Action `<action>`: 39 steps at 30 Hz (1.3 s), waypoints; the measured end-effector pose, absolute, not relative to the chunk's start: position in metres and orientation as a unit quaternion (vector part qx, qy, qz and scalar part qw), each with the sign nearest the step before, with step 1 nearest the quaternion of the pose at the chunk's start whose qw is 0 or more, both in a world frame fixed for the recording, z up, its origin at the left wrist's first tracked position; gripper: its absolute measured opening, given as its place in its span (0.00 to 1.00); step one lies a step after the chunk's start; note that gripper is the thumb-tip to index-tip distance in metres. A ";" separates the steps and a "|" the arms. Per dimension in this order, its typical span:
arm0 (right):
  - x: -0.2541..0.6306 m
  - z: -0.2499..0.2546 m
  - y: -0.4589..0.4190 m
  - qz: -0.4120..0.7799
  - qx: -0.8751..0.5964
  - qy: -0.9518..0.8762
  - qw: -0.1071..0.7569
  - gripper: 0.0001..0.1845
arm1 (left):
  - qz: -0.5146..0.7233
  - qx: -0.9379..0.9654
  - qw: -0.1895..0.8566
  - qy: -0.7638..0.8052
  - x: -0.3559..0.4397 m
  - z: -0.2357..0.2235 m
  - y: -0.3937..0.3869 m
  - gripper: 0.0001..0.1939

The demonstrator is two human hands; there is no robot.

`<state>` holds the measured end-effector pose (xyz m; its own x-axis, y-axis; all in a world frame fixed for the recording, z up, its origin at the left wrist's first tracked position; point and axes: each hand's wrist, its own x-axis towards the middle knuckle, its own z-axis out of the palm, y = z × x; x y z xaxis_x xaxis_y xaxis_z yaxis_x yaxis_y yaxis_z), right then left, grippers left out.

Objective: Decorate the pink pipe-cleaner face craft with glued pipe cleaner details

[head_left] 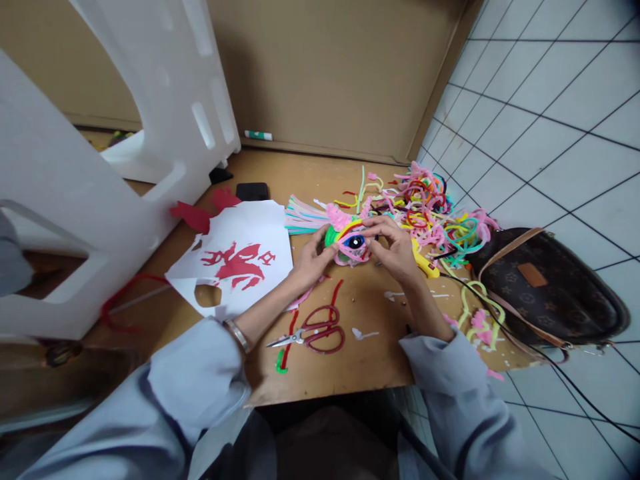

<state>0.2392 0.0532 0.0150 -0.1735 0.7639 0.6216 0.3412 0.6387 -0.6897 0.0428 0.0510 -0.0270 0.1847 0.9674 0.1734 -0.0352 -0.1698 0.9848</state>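
Note:
Between my hands is a pipe-cleaner craft piece in pink, green, yellow and red, with a blue and black eye shape facing up. My left hand is closed on its left side, thumb along the green and pink edge. At the right side of the piece, my right hand pinches near the eye; whether a small part is between those fingertips is hidden. Red-handled scissors lie on the table in front, partly open. Beside them are red pipe-cleaner strips, one with a green end.
White paper with red cut-outs lies left, near a black phone-like object. Tangled pipe cleaners, a yellow glue gun with a black cord and a brown handbag are at right. A board stands behind.

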 end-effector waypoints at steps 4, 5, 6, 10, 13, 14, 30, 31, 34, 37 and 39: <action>0.237 0.015 0.053 0.203 -0.383 -0.739 0.516 0.03 | 0.497 0.580 0.504 0.403 0.043 -0.027 0.051 0.36; 0.237 0.015 0.053 0.202 -0.383 -0.738 0.517 0.03 | 0.498 0.580 0.504 0.402 0.043 -0.027 0.051 0.37; 0.236 0.015 0.053 0.204 -0.384 -0.736 0.519 0.03 | 0.498 0.581 0.505 0.400 0.043 -0.026 0.051 0.37; 0.235 0.016 0.052 0.223 -0.393 -0.723 0.522 0.06 | 0.501 0.581 0.507 0.393 0.043 -0.025 0.051 0.38; 0.237 0.017 0.051 0.208 -0.393 -0.739 0.506 0.02 | 0.497 0.579 0.510 0.398 0.043 -0.025 0.051 0.38; 0.237 0.017 0.051 0.195 -0.392 -0.747 0.501 0.01 | 0.494 0.577 0.511 0.402 0.043 -0.025 0.050 0.39; 0.241 0.019 0.052 0.178 -0.389 -0.761 0.489 0.03 | 0.496 0.576 0.511 0.401 0.041 -0.026 0.048 0.37; 0.241 0.019 0.052 0.179 -0.388 -0.761 0.489 0.02 | 0.494 0.576 0.512 0.402 0.041 -0.026 0.049 0.37; 0.241 0.020 0.051 0.184 -0.393 -0.763 0.480 0.02 | 0.495 0.576 0.512 0.402 0.041 -0.026 0.050 0.37; 0.240 0.020 0.051 0.182 -0.390 -0.766 0.478 0.03 | 0.498 0.577 0.511 0.397 0.042 -0.026 0.051 0.36; 0.240 0.020 0.051 0.178 -0.382 -0.769 0.481 0.05 | 0.497 0.578 0.506 0.404 0.042 -0.026 0.051 0.36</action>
<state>0.2401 0.0510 0.0205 -0.2455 0.7592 0.6028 0.4163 0.6441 -0.6417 0.0424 0.0512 -0.0258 0.1795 0.9698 0.1652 -0.0348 -0.1616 0.9862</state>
